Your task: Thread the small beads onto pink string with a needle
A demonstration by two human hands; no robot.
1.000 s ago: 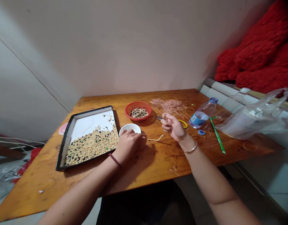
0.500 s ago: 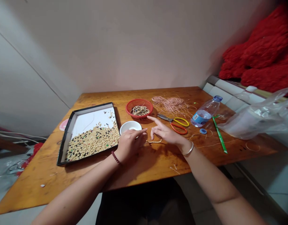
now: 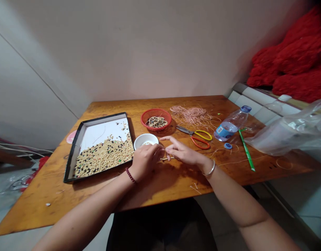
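Note:
My left hand (image 3: 146,159) rests curled on the wooden table (image 3: 160,184) just in front of a small white bowl (image 3: 146,140), its fingers pinched on the near end of a short strand of tan beads (image 3: 165,159). My right hand (image 3: 182,152) lies beside it with thumb and finger pinching the same strand and the other fingers stretched out. A black tray (image 3: 71,164) with a white floor holds several loose tan and dark beads at the left. A red basket (image 3: 156,119) with beaded strands stands behind the bowl.
Scissors (image 3: 198,137) with yellow and orange handles lie right of the basket. Behind them are a heap of pink cord (image 3: 191,114), a lying water bottle (image 3: 230,123), a green stick (image 3: 245,150) and a clear plastic bag (image 3: 288,132). Red fabric (image 3: 291,62) is piled at the far right.
My right hand has come down from a raised fist near the scissors, opened out, and moved left to meet my left hand at the bead strand. My left hand has barely shifted.

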